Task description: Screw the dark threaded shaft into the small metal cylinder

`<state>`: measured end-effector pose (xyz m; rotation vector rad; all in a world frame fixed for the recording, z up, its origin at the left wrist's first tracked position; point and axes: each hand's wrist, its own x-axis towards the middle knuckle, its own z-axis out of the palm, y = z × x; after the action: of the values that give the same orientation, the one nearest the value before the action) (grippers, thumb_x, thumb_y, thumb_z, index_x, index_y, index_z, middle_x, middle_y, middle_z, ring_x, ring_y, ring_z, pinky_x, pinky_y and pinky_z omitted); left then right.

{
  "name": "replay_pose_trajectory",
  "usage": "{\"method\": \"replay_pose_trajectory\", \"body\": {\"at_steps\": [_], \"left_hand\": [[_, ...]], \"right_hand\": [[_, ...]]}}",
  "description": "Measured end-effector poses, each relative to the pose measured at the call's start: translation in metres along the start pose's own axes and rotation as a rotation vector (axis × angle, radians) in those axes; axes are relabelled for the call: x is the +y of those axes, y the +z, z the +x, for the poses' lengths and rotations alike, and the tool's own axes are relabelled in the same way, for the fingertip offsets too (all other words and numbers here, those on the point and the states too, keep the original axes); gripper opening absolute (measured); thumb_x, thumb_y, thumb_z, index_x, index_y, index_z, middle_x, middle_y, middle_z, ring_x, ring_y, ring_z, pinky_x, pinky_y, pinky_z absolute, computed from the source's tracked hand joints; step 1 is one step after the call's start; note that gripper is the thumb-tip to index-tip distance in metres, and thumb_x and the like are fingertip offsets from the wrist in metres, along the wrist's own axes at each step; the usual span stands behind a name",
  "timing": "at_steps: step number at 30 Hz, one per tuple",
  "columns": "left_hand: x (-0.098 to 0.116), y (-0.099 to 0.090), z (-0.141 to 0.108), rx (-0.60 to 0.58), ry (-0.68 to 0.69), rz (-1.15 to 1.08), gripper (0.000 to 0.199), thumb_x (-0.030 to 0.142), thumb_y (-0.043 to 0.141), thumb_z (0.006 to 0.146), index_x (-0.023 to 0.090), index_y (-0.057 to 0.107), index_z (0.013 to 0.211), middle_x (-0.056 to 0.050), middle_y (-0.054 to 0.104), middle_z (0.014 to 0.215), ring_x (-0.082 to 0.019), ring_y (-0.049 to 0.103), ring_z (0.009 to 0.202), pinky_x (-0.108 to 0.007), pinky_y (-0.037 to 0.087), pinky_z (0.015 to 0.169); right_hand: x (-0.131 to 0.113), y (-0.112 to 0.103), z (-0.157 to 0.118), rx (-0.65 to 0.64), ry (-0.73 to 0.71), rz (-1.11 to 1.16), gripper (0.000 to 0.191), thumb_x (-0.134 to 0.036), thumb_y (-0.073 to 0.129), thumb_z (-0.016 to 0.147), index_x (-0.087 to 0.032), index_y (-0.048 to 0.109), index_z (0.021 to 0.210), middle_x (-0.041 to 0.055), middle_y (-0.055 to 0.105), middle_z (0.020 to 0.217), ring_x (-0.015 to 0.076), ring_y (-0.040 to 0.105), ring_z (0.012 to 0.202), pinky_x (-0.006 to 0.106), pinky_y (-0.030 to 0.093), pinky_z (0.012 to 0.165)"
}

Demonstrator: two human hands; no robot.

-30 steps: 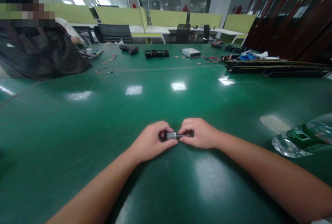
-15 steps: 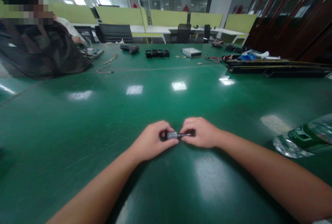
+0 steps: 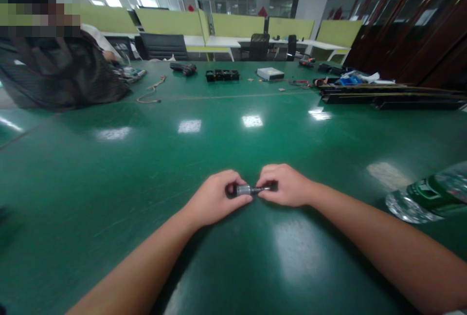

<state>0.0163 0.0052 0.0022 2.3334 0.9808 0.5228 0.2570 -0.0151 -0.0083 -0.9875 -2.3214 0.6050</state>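
Screwdriver-like tool (image 3: 243, 190), small, with a dark rounded end, a grey middle and a thin shaft, lies crosswise between the two hands, low over the near part of the green bench (image 3: 233, 149); whether it touches the surface cannot be told. The left hand (image 3: 213, 198) is nearly closed, finger and thumb pinching the thick part, while the right hand (image 3: 286, 186) has its fingers curled about the thin shaft, closed just enough to grip it. Over the last second the gap between the two sets of fingertips has widened slightly, the right hand drifting outward; both ends remain held, so the piece is steadied from either side, and a little more of the shaft shows. Whether anything has loosened or turned is too small to tell. Near the right forearm is a clear bottle with a green label (image 3: 426, 193). Farther off, a dark bag (image 3: 73, 76) stands at the left, with a thin cable (image 3: 153, 89) beyond it toward the middle, and long black strips (image 3: 394, 95) lie at the right. Toward the far edge are a dark handheld device (image 3: 183, 68), a row of black modules (image 3: 222, 75) and a flat silver box (image 3: 270, 74). Behind the bag, a person's pale sleeve (image 3: 98, 36) shows; yellow-green partitions (image 3: 239, 27) stand beyond.
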Motion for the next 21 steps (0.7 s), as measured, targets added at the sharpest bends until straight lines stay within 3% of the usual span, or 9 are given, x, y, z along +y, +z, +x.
{"method": "replay_pose_trajectory", "body": {"at_steps": [21], "left_hand": [[0.0002, -0.0002, 0.0001, -0.005, -0.018, 0.007, 0.024, 0.042, 0.071, 0.082, 0.020, 0.069, 0.088, 0.000, 0.064, 0.078, -0.016, 0.058, 0.070, -0.026, 0.041, 0.063]], "right_hand": [[0.0058, -0.0049, -0.0019, 0.008, -0.006, -0.025, 0.009, -0.014, 0.070, 0.075, -0.017, 0.073, 0.083, 0.0037, 0.069, 0.080, 0.0160, 0.063, 0.074, 0.027, 0.047, 0.070]]}}
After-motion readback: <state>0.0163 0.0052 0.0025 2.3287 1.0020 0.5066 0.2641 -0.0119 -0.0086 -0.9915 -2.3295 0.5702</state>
